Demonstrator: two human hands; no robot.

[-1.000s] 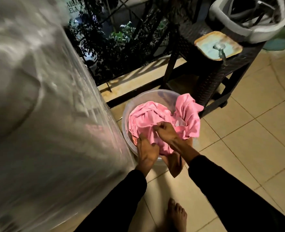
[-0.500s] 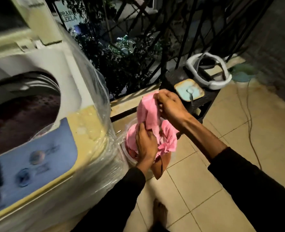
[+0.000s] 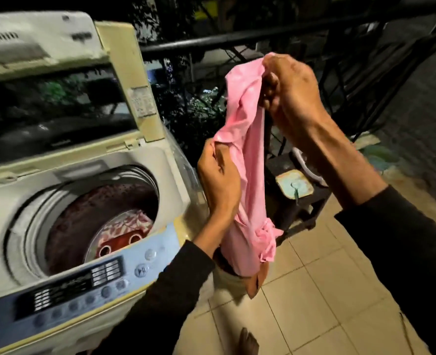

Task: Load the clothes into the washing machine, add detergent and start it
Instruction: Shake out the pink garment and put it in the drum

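home balcony, washing machine [image 3: 83, 201], railing [image 3: 263, 37], tiled floor [image 3: 314, 290]

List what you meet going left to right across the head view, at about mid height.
washing machine drum → raised lid → left hand → pink garment → right hand → small square dish on the dark stool

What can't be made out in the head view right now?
- Control panel labels: motion blur, unreadable.
- Brown cloth: mostly hidden behind the pink garment gripped by left hand and right hand.
- Tub: hidden by garment and left forearm.
- Drum bottom: cut off by the panel.
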